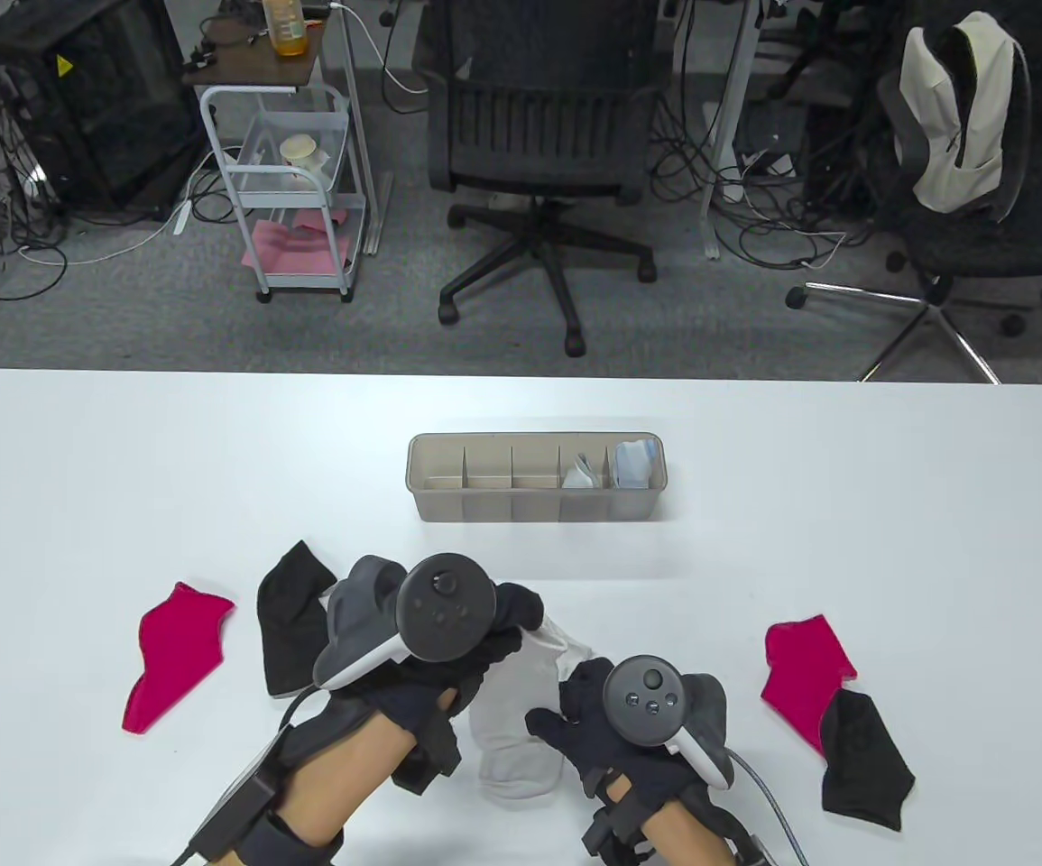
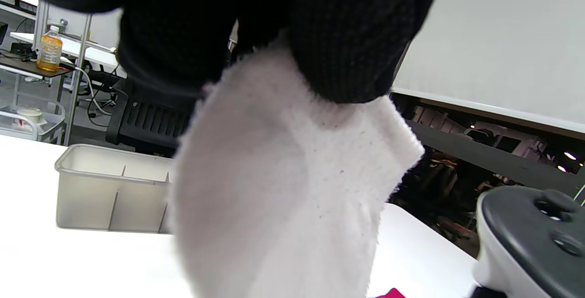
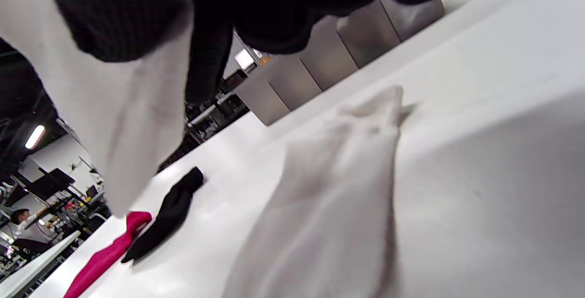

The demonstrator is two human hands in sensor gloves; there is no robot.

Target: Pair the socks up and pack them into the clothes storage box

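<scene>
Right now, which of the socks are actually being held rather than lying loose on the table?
The fluffy white socks, pinched between the left hand and right hand. The two pink socks and two black socks lie untouched at the sides.

- Dark gloved fingers [image 3: 274,10] of the right hand hang in from the top edge, close and blurred.
- A white sock [image 3: 132,106] hangs at upper left, dark glove fabric over its top end.
- A second white sock [image 3: 333,197] lies flat on the white table [image 3: 502,83], filling the lower middle.
- The divided storage box [image 3: 329,67] stands behind, tilted in this view.
- At lower left, a black sock [image 3: 169,215] overlaps a pink sock [image 3: 105,257].
- Beyond the table, a dim room with ceiling lights.
</scene>
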